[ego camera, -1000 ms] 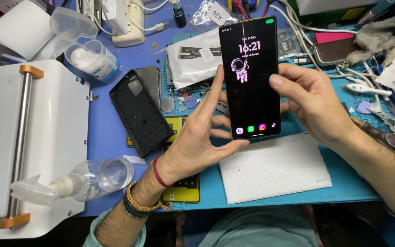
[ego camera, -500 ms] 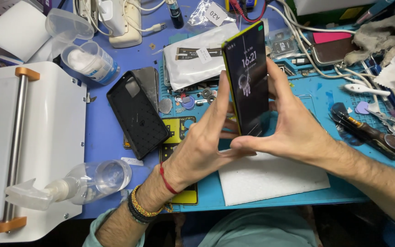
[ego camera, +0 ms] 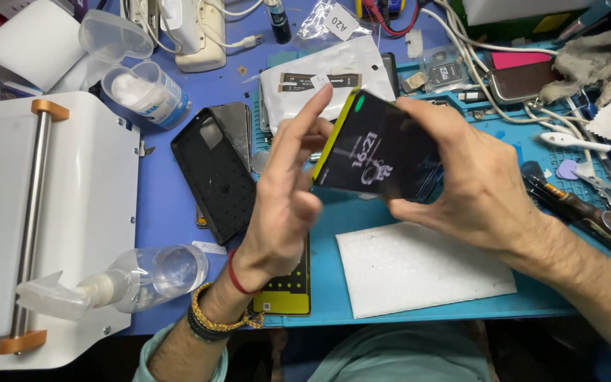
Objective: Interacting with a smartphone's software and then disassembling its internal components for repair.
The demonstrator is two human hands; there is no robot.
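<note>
Right hand [ego camera: 475, 187] clamped around the far end of a black smartphone [ego camera: 380, 152], thumb below and fingers over the top edge, apparently to keep the slab steady in mid-air above the blue work mat [ego camera: 334, 283]. Left hand [ego camera: 288, 194] open, fingers spread and raised, index tip touching the phone's yellow-green side edge, seemingly to brace or turn it. Phone tilted, screen lit and facing the camera, with a clock and a small pale figure on a dark background; glass glossy, no crack visible. Directly beneath, a white foam pad [ego camera: 422, 269] on the mat. Left of the hands, a black textured phone case [ego camera: 213, 173] lying flat, then a clear spray bottle [ego camera: 132, 276] on its side by a white machine [ego camera: 72, 184].
</note>
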